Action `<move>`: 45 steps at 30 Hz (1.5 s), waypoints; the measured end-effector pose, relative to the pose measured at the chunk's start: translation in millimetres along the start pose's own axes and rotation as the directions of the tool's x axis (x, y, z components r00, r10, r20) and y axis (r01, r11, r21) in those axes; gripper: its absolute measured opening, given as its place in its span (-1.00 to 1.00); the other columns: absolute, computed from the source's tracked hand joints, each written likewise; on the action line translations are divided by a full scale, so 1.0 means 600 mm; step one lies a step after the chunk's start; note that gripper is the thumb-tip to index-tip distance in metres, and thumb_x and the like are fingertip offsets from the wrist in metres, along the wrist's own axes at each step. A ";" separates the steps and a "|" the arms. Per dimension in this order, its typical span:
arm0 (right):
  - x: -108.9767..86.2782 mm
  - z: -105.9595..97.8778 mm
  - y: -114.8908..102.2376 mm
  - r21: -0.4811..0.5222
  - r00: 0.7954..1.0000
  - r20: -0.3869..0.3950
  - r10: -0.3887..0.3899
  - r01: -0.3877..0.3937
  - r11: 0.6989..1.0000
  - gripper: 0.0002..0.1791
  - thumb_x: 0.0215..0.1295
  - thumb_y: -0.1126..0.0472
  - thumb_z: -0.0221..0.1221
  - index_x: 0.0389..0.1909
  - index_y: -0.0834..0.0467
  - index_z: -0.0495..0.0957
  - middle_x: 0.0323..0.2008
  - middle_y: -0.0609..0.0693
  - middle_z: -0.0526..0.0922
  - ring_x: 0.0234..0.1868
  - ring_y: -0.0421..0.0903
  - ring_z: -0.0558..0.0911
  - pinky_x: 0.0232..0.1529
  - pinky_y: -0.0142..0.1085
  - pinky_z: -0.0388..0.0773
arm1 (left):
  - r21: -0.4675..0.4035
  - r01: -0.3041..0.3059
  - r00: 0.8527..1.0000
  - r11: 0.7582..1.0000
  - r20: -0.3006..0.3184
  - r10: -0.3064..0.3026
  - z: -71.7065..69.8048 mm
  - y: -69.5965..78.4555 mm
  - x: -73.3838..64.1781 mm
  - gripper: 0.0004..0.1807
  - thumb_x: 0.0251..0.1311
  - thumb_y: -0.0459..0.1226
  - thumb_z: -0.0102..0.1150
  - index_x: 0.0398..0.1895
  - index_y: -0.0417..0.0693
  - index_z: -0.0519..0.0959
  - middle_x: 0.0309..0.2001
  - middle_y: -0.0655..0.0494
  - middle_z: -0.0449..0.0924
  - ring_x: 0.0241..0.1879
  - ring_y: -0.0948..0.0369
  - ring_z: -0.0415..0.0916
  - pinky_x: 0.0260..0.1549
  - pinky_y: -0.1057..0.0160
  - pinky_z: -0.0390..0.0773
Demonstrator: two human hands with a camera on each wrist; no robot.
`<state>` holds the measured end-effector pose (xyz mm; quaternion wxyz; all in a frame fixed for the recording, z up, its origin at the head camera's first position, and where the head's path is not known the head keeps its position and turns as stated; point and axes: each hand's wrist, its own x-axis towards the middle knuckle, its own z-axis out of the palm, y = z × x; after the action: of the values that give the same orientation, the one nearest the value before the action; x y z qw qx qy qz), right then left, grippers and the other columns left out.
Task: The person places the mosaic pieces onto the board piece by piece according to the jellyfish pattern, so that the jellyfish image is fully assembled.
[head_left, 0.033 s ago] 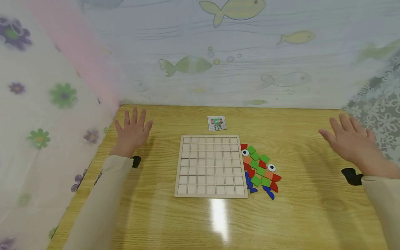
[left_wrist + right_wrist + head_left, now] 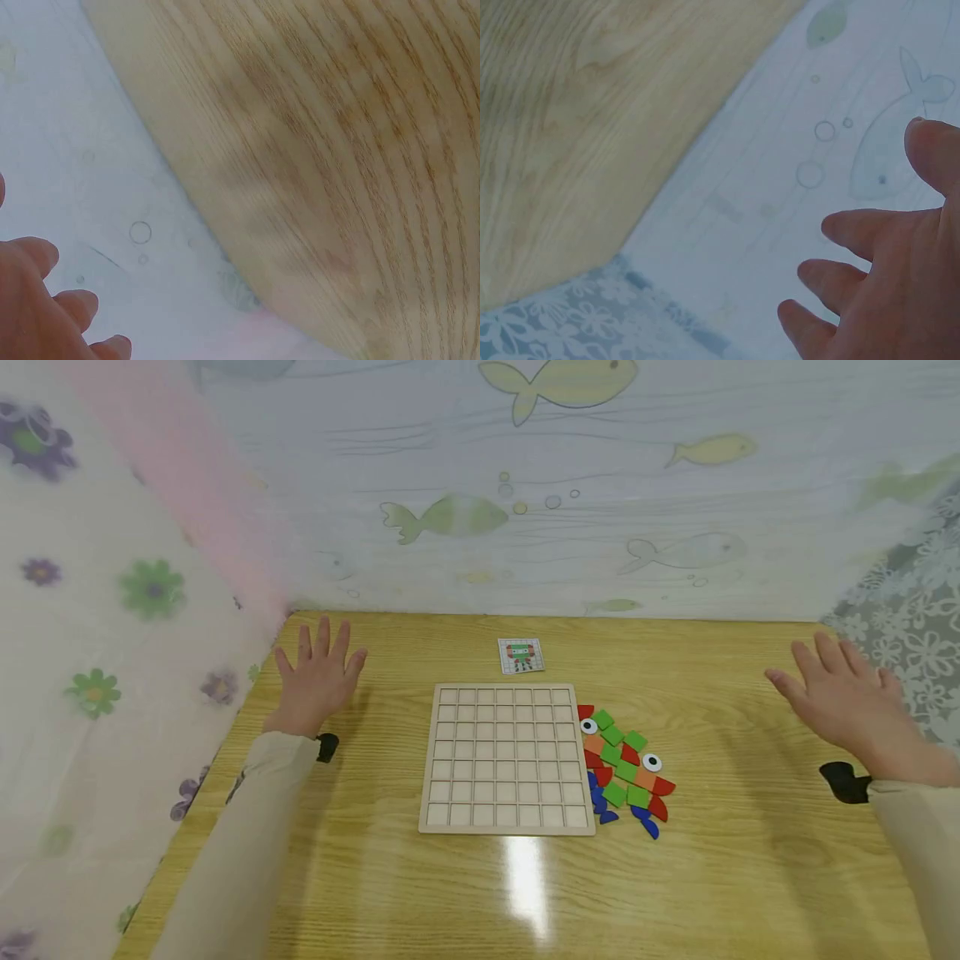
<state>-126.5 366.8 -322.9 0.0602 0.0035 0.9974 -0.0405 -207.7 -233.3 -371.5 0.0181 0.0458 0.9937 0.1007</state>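
My left hand (image 2: 313, 683) hovers over the left side of the wooden table, fingers spread and straight, holding nothing. Over the right side, my right hand (image 2: 847, 706) is likewise spread and holds nothing. Between them lies a square wooden grid board (image 2: 506, 760) whose cells hold no pieces. Against its right edge lies a loose cluster of flat pieces: green squares (image 2: 626, 771), orange squares (image 2: 645, 779), red quarter-rounds (image 2: 658, 808), blue curved pieces (image 2: 598, 799) and two white eye discs (image 2: 652, 763). Behind the board is a small picture card (image 2: 521, 656) showing a green and red figure on a grid.
A pale curtain (image 2: 450, 568) with printed fish hangs along the table's back edge. Flowered sheeting (image 2: 150, 693) borders the left side, and grey floral fabric (image 2: 926, 643) the right. Light reflects off the wooden table (image 2: 390, 893) in front of the board.
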 end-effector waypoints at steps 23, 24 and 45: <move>0.021 0.016 -0.042 0.012 0.996 -0.044 -0.072 0.073 0.997 -0.17 0.28 -0.30 -0.44 0.29 0.30 0.05 0.26 0.37 -0.01 0.23 0.34 -0.02 0.02 0.30 -0.19 | 0.029 -0.010 0.995 1.000 -0.103 0.013 0.008 -0.020 -0.004 -0.34 0.30 0.11 -0.50 0.37 -0.01 0.00 0.35 -0.14 -0.11 0.30 -0.17 -0.22 0.11 -0.27 -0.18; 0.020 0.018 -0.045 0.000 0.994 -0.077 -0.074 0.075 0.997 -0.20 0.29 -0.28 -0.42 0.24 0.30 0.15 0.20 0.37 0.12 0.16 0.34 0.12 0.00 0.27 -0.07 | 0.015 -0.011 0.992 1.000 -0.128 0.013 0.009 -0.018 -0.004 -0.38 0.31 0.08 -0.43 0.34 -0.03 0.11 0.31 -0.15 0.02 0.26 -0.16 -0.09 0.08 -0.23 -0.02; 0.024 0.131 -0.144 0.425 0.988 -0.140 -0.063 0.117 0.898 -0.53 0.32 -0.04 -0.11 0.00 0.24 0.46 -0.08 0.21 0.52 -0.09 0.17 0.46 -0.09 0.08 0.32 | -0.537 0.070 0.993 0.841 0.118 -0.007 0.091 0.099 -0.074 -0.51 0.26 0.01 -0.16 0.21 0.03 0.33 0.00 0.03 0.42 -0.05 0.07 0.38 -0.22 0.07 0.41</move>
<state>-132.4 274.5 -395.2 -0.0053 -0.0268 0.9644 -0.2629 -155.5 -168.7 -412.0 0.0877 0.0246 0.9233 0.3732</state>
